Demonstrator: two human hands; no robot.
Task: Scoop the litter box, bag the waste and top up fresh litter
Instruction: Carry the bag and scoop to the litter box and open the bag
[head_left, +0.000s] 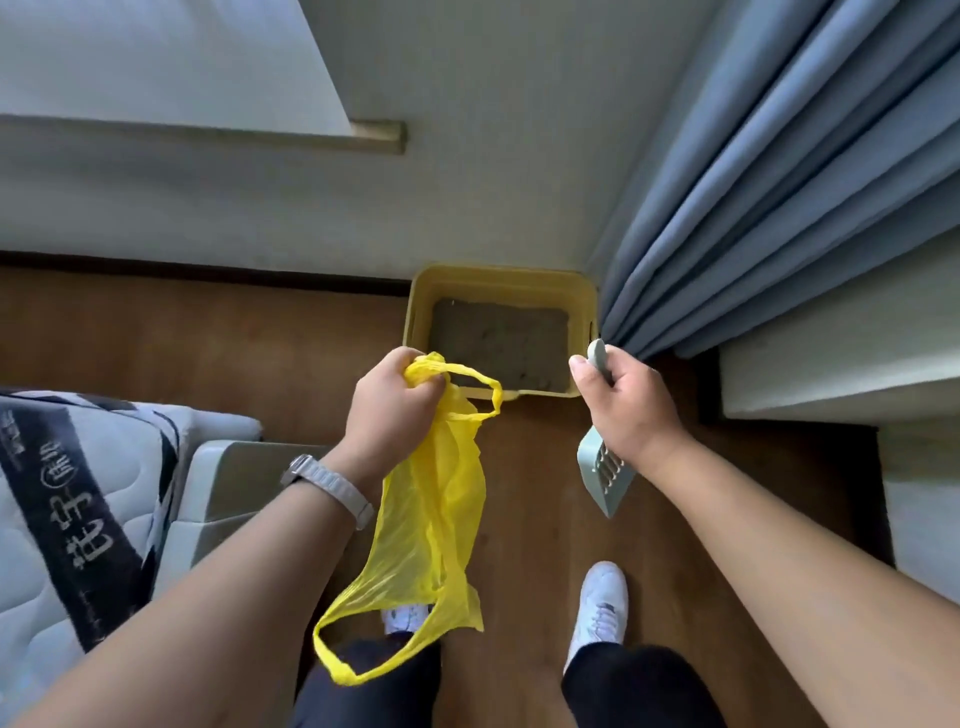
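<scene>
My left hand (387, 400) is curled tight round the bunched top of a thin yellow plastic bag (431, 519). The film is crinkled and half see-through. One handle loop sticks out past my knuckles, and the other dangles low over my knee. The bag hangs slack and flat (I can't see anything weighing it down). A watch (327, 486) with a pale ribbed band sits on that wrist.

My right hand (623, 405) is wrapped in a fist round the handle of the scoop (605, 473), a smooth grey-green plastic one. Its rounded handle end pokes up beside my thumb. The slotted, shovel-shaped head points down and back toward me.

The litter box (501, 278) stands on the floor ahead of both hands, in the corner against the wall. It is a squarish tub of matte yellow plastic with rounded corners. Inside it lies a flat bed of grainy grey-brown litter (498, 338). Just to its right, heavy blue-grey curtain (779, 208) folds reach down to the box's side.

The floor (530, 493) is warm brown wood-grain board. On my left is a quilted white mattress (62, 493) with a dark printed band. My white shoe (600, 603) shows below the scoop.
</scene>
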